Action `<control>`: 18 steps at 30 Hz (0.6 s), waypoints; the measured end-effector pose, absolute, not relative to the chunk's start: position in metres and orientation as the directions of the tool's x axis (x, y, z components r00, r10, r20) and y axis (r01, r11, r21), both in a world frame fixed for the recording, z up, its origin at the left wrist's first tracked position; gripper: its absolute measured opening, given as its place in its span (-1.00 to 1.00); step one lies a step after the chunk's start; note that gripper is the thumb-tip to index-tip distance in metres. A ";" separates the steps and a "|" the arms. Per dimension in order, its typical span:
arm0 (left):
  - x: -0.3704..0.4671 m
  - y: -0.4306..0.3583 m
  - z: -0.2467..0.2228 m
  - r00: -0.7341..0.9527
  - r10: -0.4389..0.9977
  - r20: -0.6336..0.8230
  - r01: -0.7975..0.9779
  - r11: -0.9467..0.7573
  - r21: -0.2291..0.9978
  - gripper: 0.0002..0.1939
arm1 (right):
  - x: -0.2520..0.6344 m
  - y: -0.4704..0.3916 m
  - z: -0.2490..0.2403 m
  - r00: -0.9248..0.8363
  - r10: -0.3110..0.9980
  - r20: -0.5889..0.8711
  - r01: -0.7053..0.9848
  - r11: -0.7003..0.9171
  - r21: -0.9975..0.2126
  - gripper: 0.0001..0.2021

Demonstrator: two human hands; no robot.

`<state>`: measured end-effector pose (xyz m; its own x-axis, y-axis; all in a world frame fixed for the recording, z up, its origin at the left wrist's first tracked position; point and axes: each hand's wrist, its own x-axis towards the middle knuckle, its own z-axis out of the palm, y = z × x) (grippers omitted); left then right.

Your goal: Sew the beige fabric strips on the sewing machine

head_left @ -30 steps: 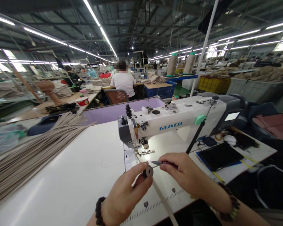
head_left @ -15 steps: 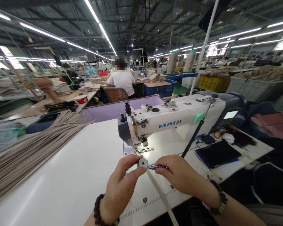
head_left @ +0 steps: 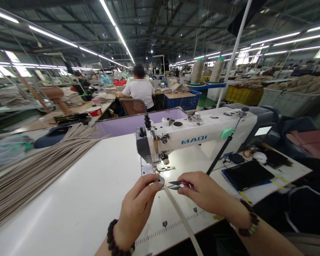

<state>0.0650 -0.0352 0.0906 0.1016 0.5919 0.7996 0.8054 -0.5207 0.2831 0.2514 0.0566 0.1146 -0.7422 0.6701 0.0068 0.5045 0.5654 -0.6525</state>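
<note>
My left hand [head_left: 138,201] pinches a small round metal bobbin [head_left: 160,180] between thumb and fingertips, in front of the sewing machine [head_left: 197,133]. In my right hand [head_left: 202,190] is a pair of thread snips [head_left: 180,184] with purple handles, their blades parted and pointing left at the bobbin, a small gap away. Under both hands a narrow beige strip [head_left: 185,222] runs from near the presser foot [head_left: 165,168] down over the table's front edge. Any thread between bobbin and snips is too fine to make out.
Many long beige strips [head_left: 45,167] lie on the white table [head_left: 77,188] at left. To the right are a black tablet-like panel [head_left: 249,174] and a coiled black cord [head_left: 220,153]. Behind the machine stands a lilac partition [head_left: 122,124]; a person in white [head_left: 140,90] sits beyond.
The snips' blades have parted and moved slightly away from the bobbin. The bobbin has tilted in my left fingers, its flat face turned more upward. The view has shifted a little.
</note>
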 end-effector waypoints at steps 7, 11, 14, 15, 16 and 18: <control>0.065 -0.037 0.090 0.093 0.597 0.797 0.808 -0.513 0.291 -0.81 | 0.247 0.051 0.118 -0.758 0.653 -0.006 0.496 0.569 -0.656 -0.84; 0.068 -0.037 0.092 0.094 0.593 0.800 0.799 -0.524 0.295 -0.80 | 0.240 0.047 0.116 -0.741 0.670 0.040 0.513 0.603 -0.611 -0.82; 0.070 -0.038 0.094 0.081 0.588 0.805 0.801 -0.519 0.299 -0.80 | 0.237 0.043 0.115 -0.758 0.649 0.056 0.512 0.647 -0.565 -0.82; 0.070 -0.038 0.095 0.069 0.585 0.808 0.806 -0.510 0.300 -0.80 | 0.238 0.043 0.115 -0.768 0.638 0.044 0.515 0.658 -0.550 -0.82; 0.069 -0.038 0.096 0.053 0.582 0.812 0.813 -0.498 0.304 -0.80 | 0.239 0.044 0.114 -0.779 0.626 0.026 0.522 0.671 -0.527 -0.81; 0.066 -0.039 0.097 0.012 0.581 0.814 0.826 -0.465 0.319 -0.80 | 0.244 0.051 0.110 -0.771 0.637 -0.029 0.582 0.685 -0.439 -0.81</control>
<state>0.0657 -0.0394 0.0969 0.0120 0.5809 0.8139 0.8259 -0.4646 0.3194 0.2445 0.0514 0.1102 -0.7707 0.6366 -0.0285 0.5818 0.6848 -0.4389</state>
